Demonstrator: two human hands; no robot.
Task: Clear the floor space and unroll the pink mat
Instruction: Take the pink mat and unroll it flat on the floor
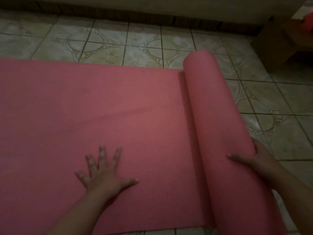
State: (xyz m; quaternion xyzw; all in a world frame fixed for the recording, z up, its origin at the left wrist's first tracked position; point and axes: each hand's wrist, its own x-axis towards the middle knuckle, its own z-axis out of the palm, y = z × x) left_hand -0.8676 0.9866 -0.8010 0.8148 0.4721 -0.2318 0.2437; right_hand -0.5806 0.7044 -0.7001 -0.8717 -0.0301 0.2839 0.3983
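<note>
The pink mat (84,107) lies flat across the tiled floor from the left edge to the middle right. Its remaining rolled part (213,106) stands as a thick tube running from the far side toward me. My left hand (105,173) presses flat on the unrolled surface, fingers spread. Around the near end of the roll my right hand (254,158) curls, thumb on top and fingers behind it.
Patterned tile floor (271,99) stretches to the right of the roll and behind the mat. A brown cardboard box (281,41) stands at the back right. A dark baseboard (135,16) runs along the far wall.
</note>
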